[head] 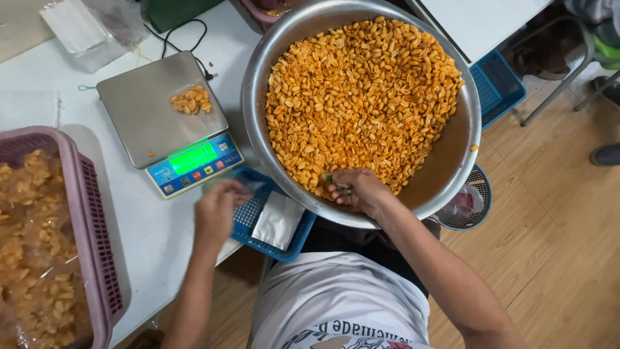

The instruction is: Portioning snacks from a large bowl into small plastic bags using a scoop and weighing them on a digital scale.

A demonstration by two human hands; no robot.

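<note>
Peanuts, orange and spiced (361, 97), fill the big round steel bowl (465, 136) at frame centre. Your right hand (354, 189) digs in at its lower rim, closed on something greenish, perhaps a scoop; your left hand (218, 210) pinches a clear bag below the grey digital scale (161, 116). Scoop shallow, keep the bag mouth wide.

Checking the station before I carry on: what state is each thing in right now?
Metal bowl: filled with orange peanuts.
Scale: display lit, small heap of peanuts on its pan.
Pink basket: holds filled bags.
Right hand: in the peanuts, gripping something green.
Left hand: over the blue basket.
</note>
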